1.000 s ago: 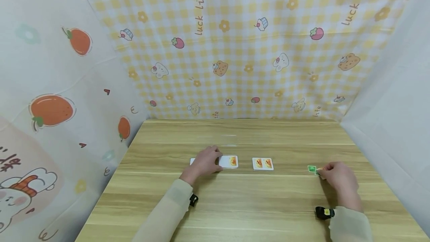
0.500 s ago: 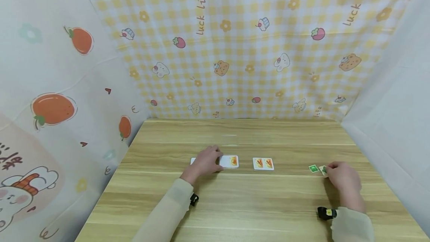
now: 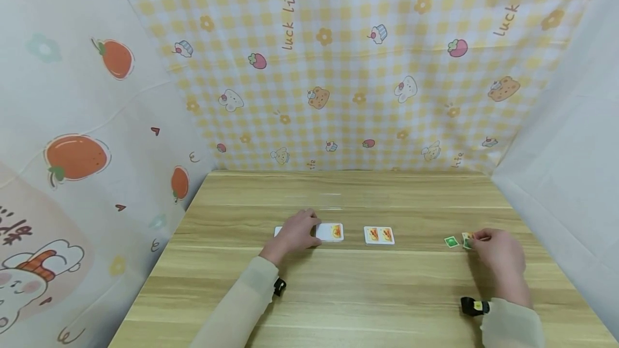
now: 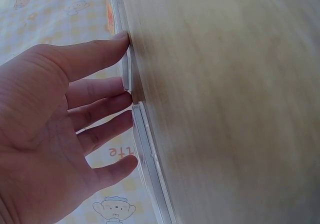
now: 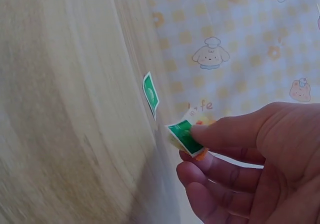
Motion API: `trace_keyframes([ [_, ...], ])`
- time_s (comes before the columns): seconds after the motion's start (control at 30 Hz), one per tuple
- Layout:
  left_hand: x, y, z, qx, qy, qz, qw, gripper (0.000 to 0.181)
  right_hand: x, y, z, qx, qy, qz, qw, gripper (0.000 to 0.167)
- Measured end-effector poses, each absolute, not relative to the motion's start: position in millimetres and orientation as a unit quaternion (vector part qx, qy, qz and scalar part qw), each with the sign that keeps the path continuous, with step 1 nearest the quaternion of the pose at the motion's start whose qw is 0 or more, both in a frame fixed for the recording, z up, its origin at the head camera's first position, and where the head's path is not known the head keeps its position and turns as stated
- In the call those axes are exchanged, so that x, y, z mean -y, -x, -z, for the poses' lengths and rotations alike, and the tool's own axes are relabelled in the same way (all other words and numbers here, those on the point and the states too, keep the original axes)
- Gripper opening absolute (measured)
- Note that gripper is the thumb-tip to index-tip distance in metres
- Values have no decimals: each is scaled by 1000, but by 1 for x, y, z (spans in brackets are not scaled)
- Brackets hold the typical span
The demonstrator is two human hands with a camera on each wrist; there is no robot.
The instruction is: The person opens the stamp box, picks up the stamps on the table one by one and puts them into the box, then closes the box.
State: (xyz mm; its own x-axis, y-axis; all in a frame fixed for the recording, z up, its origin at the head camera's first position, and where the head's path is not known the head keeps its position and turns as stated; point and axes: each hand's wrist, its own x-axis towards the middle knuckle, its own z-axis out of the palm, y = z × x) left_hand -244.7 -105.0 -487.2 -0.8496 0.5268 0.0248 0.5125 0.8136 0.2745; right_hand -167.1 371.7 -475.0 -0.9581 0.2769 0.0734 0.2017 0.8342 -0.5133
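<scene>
In the head view my right hand (image 3: 500, 251) pinches a few small paper picture pieces (image 5: 186, 138) between thumb and fingers, above the wooden table. The front one is green with a white border, and orange shows behind it. Just left of them a single green piece (image 3: 452, 242) lies on the table, slightly curled. My left hand (image 3: 296, 231) rests over a row of flat white cards, its thumb and fingertips touching their edges. One card (image 3: 330, 232) with an orange picture sticks out to its right; another (image 4: 152, 159) lies under the other fingers.
Between the hands lies a white card (image 3: 379, 235) with two orange pictures side by side. A wooden table (image 3: 367, 294) spans the view, with a checked cloth (image 3: 338, 117) behind and white cloths at both sides.
My right hand has drawn slightly right with its pieces, away from the green piece, which now lies separate. An orange piece shows more above the green one. The left hand stays put.
</scene>
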Motion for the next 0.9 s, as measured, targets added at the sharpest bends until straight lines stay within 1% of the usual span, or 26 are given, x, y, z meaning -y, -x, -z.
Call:
trace_keyframes([
  [0.17, 105, 245, 489, -953, -271, -134, 26, 54, -369, 164, 477, 954, 112, -269, 75, 22],
  [0.3, 105, 246, 490, -953, -272, -133, 25, 54, -368, 165, 479, 954, 105, -268, 82, 27],
  [0.43, 105, 246, 490, -953, -271, -134, 25, 53, -368, 166, 479, 953, 103, -276, 72, 29],
  [0.53, 105, 246, 491, -953, -270, -135, 25, 53, -369, 168, 480, 951, 104, -286, 58, 28],
  [0.7, 105, 246, 491, -952, -271, -138, 24, 54, -370, 171, 483, 940, 108, -321, 38, 21],
  [0.73, 105, 246, 491, -952, -271, -138, 24, 54, -371, 172, 484, 939, 105, -326, 37, 23],
  [0.83, 106, 246, 491, -953, -270, -138, 24, 54, -371, 174, 485, 941, 90, -326, 32, 39],
  [0.9, 106, 246, 491, -953, -270, -138, 25, 53, -371, 175, 485, 943, 79, -323, 28, 47],
])
